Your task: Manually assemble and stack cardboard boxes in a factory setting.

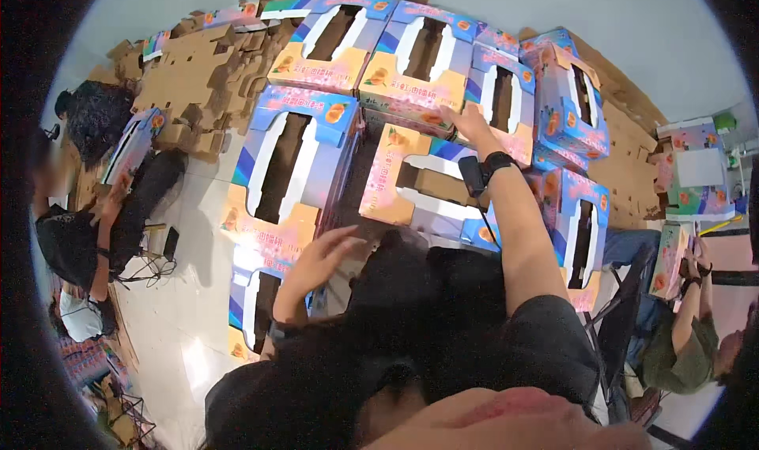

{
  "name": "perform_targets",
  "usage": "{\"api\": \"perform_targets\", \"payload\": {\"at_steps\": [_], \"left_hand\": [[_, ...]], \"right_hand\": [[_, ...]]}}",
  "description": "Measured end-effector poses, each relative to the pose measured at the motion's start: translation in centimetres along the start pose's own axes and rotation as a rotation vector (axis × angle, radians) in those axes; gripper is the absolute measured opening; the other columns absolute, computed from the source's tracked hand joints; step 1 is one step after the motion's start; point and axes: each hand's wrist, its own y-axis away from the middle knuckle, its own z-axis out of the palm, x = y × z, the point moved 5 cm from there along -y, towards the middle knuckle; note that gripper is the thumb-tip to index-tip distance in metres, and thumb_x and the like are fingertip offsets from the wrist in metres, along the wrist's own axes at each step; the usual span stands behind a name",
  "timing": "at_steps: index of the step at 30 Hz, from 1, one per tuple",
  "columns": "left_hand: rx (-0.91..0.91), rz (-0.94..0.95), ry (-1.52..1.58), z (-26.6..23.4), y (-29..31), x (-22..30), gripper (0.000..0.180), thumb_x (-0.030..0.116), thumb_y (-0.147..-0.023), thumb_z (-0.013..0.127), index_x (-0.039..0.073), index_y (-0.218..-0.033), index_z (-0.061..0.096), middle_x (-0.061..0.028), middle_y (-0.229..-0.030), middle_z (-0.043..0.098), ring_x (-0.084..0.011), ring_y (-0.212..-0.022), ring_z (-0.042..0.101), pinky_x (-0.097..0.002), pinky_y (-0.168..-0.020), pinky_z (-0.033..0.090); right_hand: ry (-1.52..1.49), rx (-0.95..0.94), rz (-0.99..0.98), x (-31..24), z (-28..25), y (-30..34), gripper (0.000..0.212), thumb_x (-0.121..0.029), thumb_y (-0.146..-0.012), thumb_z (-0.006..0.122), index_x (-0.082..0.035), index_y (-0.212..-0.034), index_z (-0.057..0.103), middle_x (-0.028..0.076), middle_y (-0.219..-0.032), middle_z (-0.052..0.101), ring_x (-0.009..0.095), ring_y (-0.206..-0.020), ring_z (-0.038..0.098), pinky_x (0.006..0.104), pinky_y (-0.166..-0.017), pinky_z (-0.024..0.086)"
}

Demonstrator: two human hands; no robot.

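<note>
The right hand (pixel 474 124) touches the far carton (pixel 419 90); whether it grips, I cannot tell. A sideways carton (pixel 431 209) lies nearer, in between. The left hand (pixel 320 267), empty, fingers apart, hovers by the left carton (pixel 328 165); brown cardboard (pixel 182 71) sits far left.

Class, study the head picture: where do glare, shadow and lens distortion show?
Head view: glare whitens patches of the floor and boxes beside the left hand; head view: soft shadow falls on the floor near the co-worker at left; head view: fisheye distortion curves the far boxes, with black corners.
</note>
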Motion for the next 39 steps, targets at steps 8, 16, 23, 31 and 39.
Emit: {"api": "perform_targets", "payload": {"at_steps": [8, 16, 23, 31, 39], "left_hand": [[0.008, 0.095, -0.692, 0.5, -1.0, -1.6, 0.032, 0.02, -0.085, 0.059, 0.004, -0.113, 0.058, -0.017, -0.103, 0.062, -0.0344, -0.097, 0.058, -0.0396, -0.084, 0.046], [-0.037, -0.024, -0.716, 1.0, -1.5, -2.8, 0.029, 0.012, -0.088, 0.053, 0.001, -0.114, 0.057, -0.019, -0.107, 0.061, -0.0348, -0.101, 0.058, -0.039, -0.087, 0.045], [-0.004, -0.075, -0.701, 0.9, -1.4, -2.4, 0.027, 0.013, -0.087, 0.054, 0.004, -0.112, 0.058, -0.0181, -0.106, 0.061, -0.0339, -0.099, 0.058, -0.0389, -0.087, 0.044], [-0.053, 0.087, -0.73, 1.0, -1.3, -2.3, 0.031, 0.02, -0.087, 0.056, 0.003, -0.113, 0.058, -0.0175, -0.107, 0.061, -0.0331, -0.101, 0.057, -0.0394, -0.088, 0.044], [-0.043, 0.168, -0.715, 1.9, -1.1, -2.8, 0.032, 0.024, -0.085, 0.058, 0.004, -0.109, 0.06, -0.0178, -0.105, 0.062, -0.0339, -0.1, 0.057, -0.0389, -0.086, 0.045]], "right_hand": [[-0.18, 0.183, 0.178, -4.8, 1.2, -4.0, 0.117, -0.064, -0.058, 0.072, 0.014, -0.132, 0.025, 0.031, -0.127, 0.044, 0.039, -0.12, 0.045, 0.0404, -0.098, 0.038], [0.117, 0.198, 0.327, -6.6, 0.5, -5.1, 0.115, -0.056, -0.059, 0.073, -0.003, -0.143, 0.014, 0.022, -0.135, 0.036, 0.036, -0.122, 0.04, 0.0517, -0.099, 0.033], [0.058, 0.159, 0.306, -7.1, 0.2, -5.5, 0.109, -0.046, -0.057, 0.077, -0.001, -0.14, 0.021, 0.026, -0.128, 0.041, 0.036, -0.108, 0.053, 0.0403, -0.088, 0.048], [0.021, 0.135, 0.097, -3.7, -6.9, -6.6, 0.098, -0.05, -0.055, 0.075, 0.001, -0.13, 0.039, 0.024, -0.111, 0.058, 0.032, -0.106, 0.057, 0.0391, -0.087, 0.046], [-0.464, 0.125, 0.15, 3.0, -15.7, 0.9, 0.08, -0.041, -0.066, 0.073, 0.01, -0.121, 0.044, 0.017, -0.109, 0.059, 0.019, -0.099, 0.058, 0.0343, -0.082, 0.047]]}}
